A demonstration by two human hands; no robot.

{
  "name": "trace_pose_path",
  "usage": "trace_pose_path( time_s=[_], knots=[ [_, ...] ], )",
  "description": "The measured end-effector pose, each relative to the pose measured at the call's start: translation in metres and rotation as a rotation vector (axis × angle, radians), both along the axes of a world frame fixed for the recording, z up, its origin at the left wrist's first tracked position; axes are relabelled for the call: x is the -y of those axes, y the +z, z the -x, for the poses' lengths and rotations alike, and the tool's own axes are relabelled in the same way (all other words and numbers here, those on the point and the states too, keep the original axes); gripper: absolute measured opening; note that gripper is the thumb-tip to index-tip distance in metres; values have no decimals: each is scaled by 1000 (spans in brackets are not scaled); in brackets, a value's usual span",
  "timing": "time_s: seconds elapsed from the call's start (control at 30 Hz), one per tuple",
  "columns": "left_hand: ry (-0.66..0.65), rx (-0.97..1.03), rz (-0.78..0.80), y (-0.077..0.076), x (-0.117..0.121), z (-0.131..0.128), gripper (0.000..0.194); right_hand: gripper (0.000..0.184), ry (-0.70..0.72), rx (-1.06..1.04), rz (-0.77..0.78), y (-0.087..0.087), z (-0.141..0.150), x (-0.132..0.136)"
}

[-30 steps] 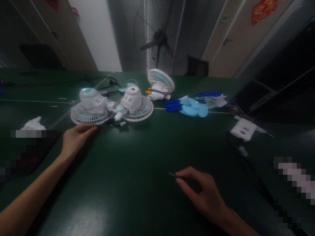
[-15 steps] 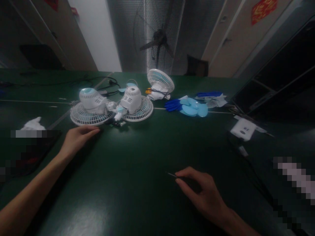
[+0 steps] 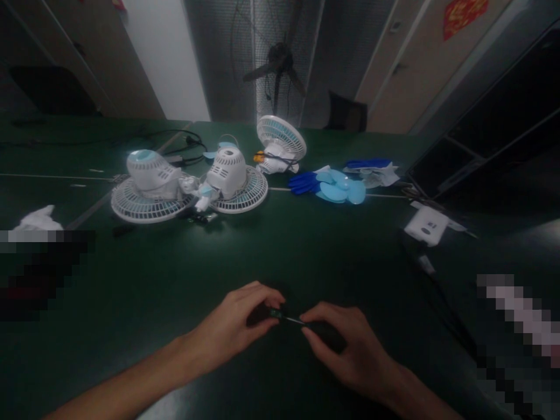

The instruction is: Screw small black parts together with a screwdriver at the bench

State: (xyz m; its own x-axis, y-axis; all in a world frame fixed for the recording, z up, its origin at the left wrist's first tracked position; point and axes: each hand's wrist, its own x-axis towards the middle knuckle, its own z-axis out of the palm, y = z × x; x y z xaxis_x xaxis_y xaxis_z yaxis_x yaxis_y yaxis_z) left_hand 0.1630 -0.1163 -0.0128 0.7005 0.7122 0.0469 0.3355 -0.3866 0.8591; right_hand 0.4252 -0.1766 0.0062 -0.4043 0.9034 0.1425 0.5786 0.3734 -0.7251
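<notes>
My right hand point(image 3: 350, 344) is closed around the dark handle of what looks like a thin screwdriver point(image 3: 294, 320), its metal shaft pointing left. My left hand point(image 3: 245, 318) is curled just across from it, thumb and fingertips closed about a small dark green piece point(image 3: 275, 314). The shaft's tip is at or very near this piece; whether they touch is too small to tell. Both hands are low over the green table point(image 3: 210, 256). Farther back lie two white fan heads, a left one point(image 3: 151, 175) and a right one point(image 3: 230, 175), grilles down.
A third fan head point(image 3: 280, 140) with a wrapped cord sits behind. To its right are blue gloves point(image 3: 304, 182), light-blue fan blades point(image 3: 341, 188) and a white box point(image 3: 426, 224) with a dark cable. Small metal bits point(image 3: 203, 218) lie before the fans; white crumpled material point(image 3: 37, 220) is at left.
My left hand has left the spot by the left fan and come right and nearer, to the screwdriver's tip. My right hand has barely moved. The view has shifted slightly.
</notes>
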Motion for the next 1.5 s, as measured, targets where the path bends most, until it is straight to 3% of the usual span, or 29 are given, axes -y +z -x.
trace_pose_path(
  time_s=[0.47,0.77,1.5],
  knots=[
    [-11,3,35,12,0,2,21,16,3,10,-6,-1,2,0],
    [6,0,63,11,-3,2,12,16,17,9,-19,-2,2,0],
    [7,-5,68,12,-1,0,11,16,51,62,-32,0,5,0]
  ],
)
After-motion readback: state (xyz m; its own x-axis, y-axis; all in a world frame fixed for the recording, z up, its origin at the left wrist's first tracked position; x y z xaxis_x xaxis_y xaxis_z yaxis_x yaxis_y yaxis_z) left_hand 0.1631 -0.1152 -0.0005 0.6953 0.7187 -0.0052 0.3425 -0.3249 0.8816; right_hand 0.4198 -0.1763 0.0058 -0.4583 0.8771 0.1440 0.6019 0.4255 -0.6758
